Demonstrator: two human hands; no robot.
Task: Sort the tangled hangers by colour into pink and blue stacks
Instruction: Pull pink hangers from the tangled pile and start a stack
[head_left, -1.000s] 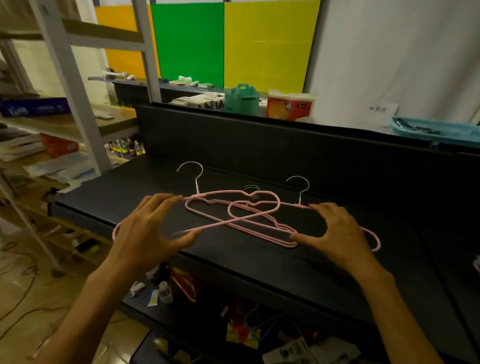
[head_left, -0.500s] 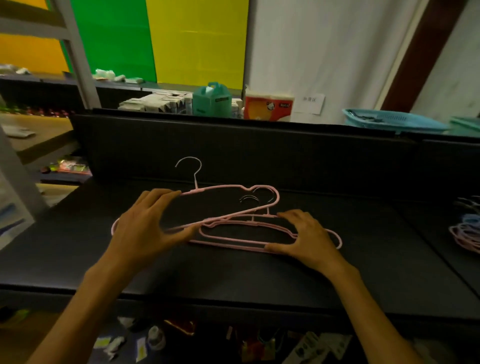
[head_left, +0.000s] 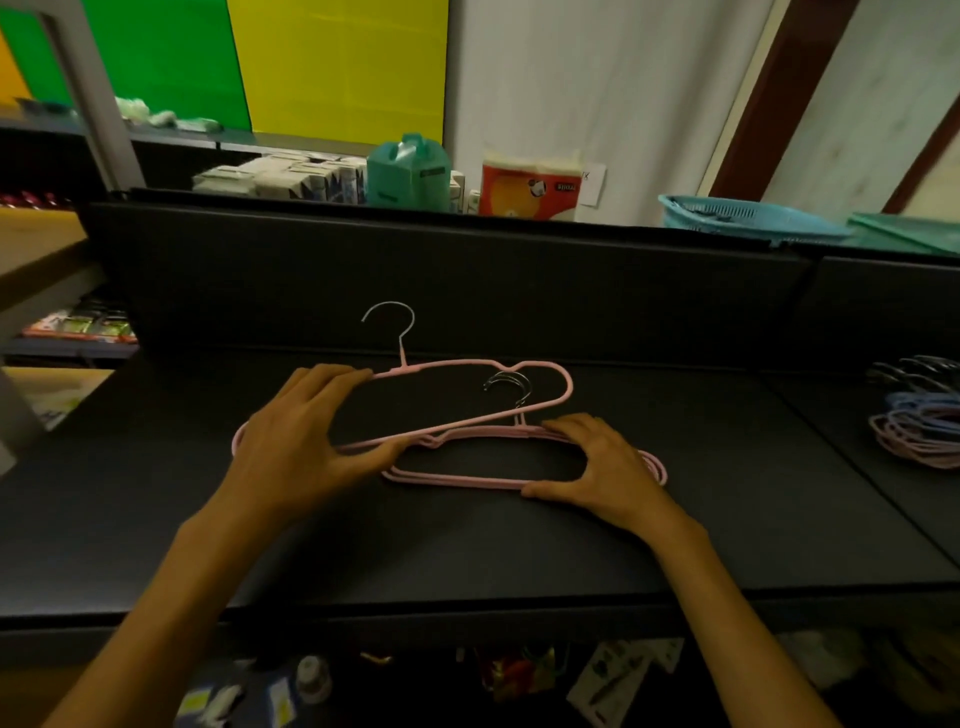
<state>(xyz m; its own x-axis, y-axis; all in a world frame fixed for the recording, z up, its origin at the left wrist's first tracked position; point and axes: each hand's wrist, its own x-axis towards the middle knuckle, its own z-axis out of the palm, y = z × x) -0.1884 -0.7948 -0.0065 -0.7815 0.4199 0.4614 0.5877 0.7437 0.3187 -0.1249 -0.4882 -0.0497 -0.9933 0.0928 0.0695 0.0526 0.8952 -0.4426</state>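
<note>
Our left hand (head_left: 291, 457) pinches the askew pink hanger (head_left: 467, 402), lying just left of the pink stack (head_left: 467, 478) our right hand (head_left: 605, 467) pinches.

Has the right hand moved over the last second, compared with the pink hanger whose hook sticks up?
Yes. The right hand has slid leftward, toward the upright-hook hanger held by the left hand, bringing the lower pink hangers beneath it.

Pink hangers (head_left: 470, 480): smooth coated wire, bare metal hooks (head_left: 390, 321). Desk (head_left: 467, 551): matt black. Basket (head_left: 737, 218): blue plastic.
</note>
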